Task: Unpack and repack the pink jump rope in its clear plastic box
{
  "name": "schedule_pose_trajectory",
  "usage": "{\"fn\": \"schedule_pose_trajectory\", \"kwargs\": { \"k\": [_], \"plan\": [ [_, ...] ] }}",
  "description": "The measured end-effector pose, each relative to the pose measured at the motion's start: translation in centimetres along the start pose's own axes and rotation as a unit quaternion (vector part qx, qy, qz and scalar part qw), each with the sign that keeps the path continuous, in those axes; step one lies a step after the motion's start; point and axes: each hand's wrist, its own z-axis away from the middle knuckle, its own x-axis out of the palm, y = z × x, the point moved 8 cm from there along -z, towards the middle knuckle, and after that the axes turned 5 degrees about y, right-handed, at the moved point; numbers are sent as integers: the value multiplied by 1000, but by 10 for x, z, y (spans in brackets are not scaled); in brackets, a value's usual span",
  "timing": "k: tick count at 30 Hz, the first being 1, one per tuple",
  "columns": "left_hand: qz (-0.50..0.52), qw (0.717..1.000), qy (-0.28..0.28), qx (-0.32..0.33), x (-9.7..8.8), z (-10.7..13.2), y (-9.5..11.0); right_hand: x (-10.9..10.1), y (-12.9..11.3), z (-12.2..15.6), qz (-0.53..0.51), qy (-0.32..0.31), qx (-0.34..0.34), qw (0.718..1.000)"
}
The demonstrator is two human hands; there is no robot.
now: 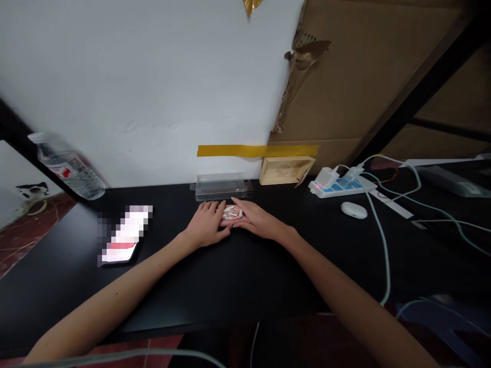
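Note:
Both of my hands rest on the black table (238, 271), fingers stretched out flat. A small pile of white pieces with red marks (232, 212) lies between them. My left hand (207, 225) sits at the pile's left side and my right hand (256, 220) at its right, fingertips touching the pieces. A clear plastic box (222, 186) stands just behind the pile against the wall. A shallow wooden box (286, 169) stands to the right of it.
A phone (125, 236) lies at the left, a water bottle (69, 166) on its side beyond it. At the right are a power strip (341, 185) with chargers, a white earbud case (353, 210) and trailing white cables (381, 240). Cardboard (364, 76) leans behind.

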Motion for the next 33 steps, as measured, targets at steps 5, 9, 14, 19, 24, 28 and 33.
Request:
{"fn": "schedule_pose_trajectory", "kwargs": {
  "k": [5,9,14,19,24,28,33],
  "plan": [
    [22,996,30,-75,-1,-3,-10,-7,1,-6,-90,44,45,994],
    [108,984,74,-121,-6,-4,-22,-25,-7,-11,-163,135,51,976],
    [439,884,79,-142,-4,-7,-24,-34,-6,-14,-303,178,48,935],
    [666,727,-5,-169,11,-4,-7,-27,-10,-30,-451,149,63,878],
    [683,707,-62,-170,17,2,-3,-19,-33,-64,-522,68,61,848],
    [703,678,-100,-189,23,5,-5,-1,-44,-85,-609,-48,55,790],
    [845,471,-184,-178,23,10,20,18,-38,-92,-704,-98,82,698]
  ]
}}
